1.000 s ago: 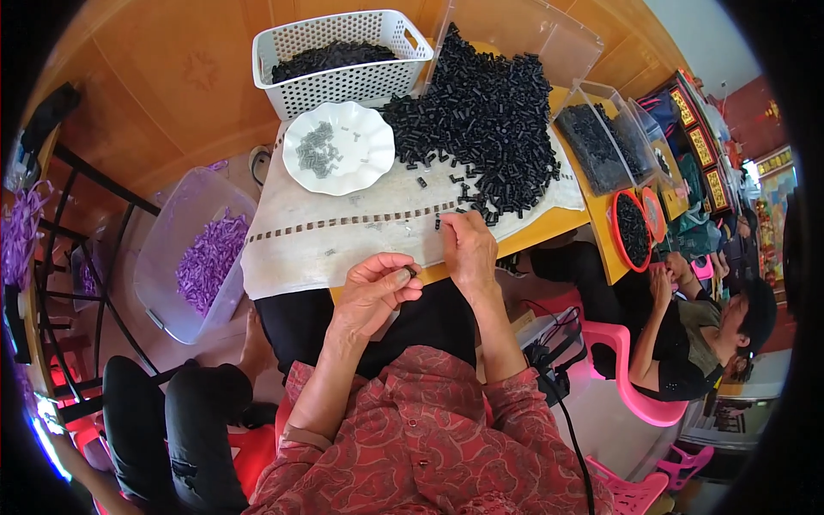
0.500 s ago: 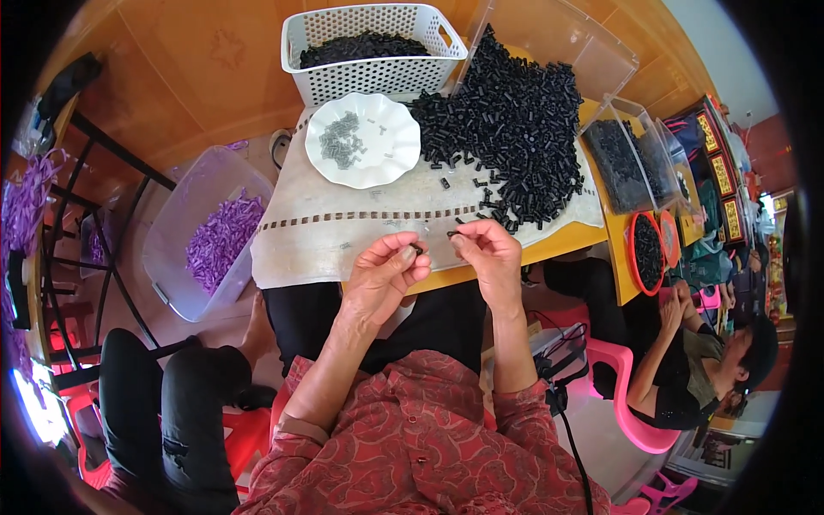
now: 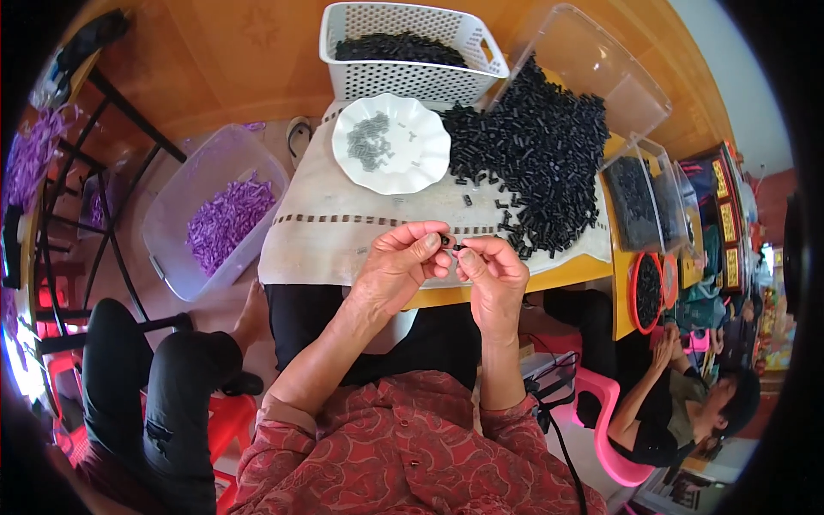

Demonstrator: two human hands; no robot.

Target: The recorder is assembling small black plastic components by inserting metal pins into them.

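- Head view: a small black tube piece (image 3: 449,243) sits pinched between the fingertips of the left hand (image 3: 396,268) and the right hand (image 3: 492,273), above the near table edge (image 3: 562,271).
- Both hands are closed on it, thumbs and forefingers meeting.
- Its long axis runs roughly left to right; too small to tell more.
- One piece held; one white scalloped plate (image 3: 429,159), one white basket (image 3: 412,77), one heap of black tubes (image 3: 541,146).
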